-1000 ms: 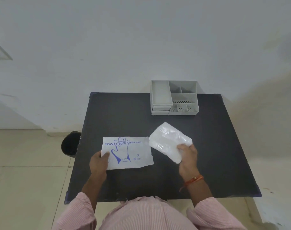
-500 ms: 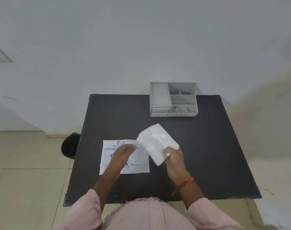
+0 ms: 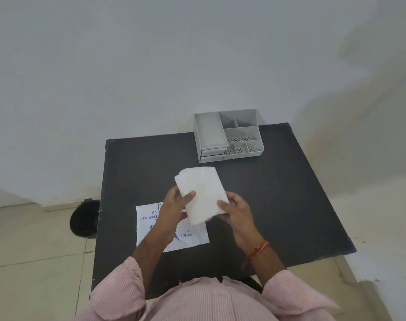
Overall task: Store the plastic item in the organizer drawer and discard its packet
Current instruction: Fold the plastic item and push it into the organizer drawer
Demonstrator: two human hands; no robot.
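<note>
A black table (image 3: pixel 290 205) stands against a pale wall, its surface bare but for the few things this job needs, and a person in a pink striped shirt leans over its near edge. At the far side, well apart from the hands, sits a grey desk organizer (image 3: pixel 228 135), its open compartments facing up and its two small drawers (image 3: pixel 212 155), apparently both shut, turned toward the person, a placing that leaves them easy to pull once a hand is free. Flat on the table near the person lies the emptied packet (image 3: pixel 192 237), printed in blue with "DISPOSABLE" and "100 pieces", partly covered by the left forearm; set down, it frees both hands for the contents. Beyond the table's left edge a black bin (image 3: pixel 83 220) waits on the floor, likely the packet's destination. Raised above the table between the packet and the organizer is the folded stack of white plastic gloves (image 3: pixel 200 193), held at its lower end from both sides. The left hand (image 3: pixel 177 203) is partly closed with its thumb pressed on the stack's top face, and the right hand (image 3: pixel 234 208) curls round the stack's right edge, thumb on top, a two-sided hold that seems meant to keep the limp, slippery sheets squared for a narrow drawer.
</note>
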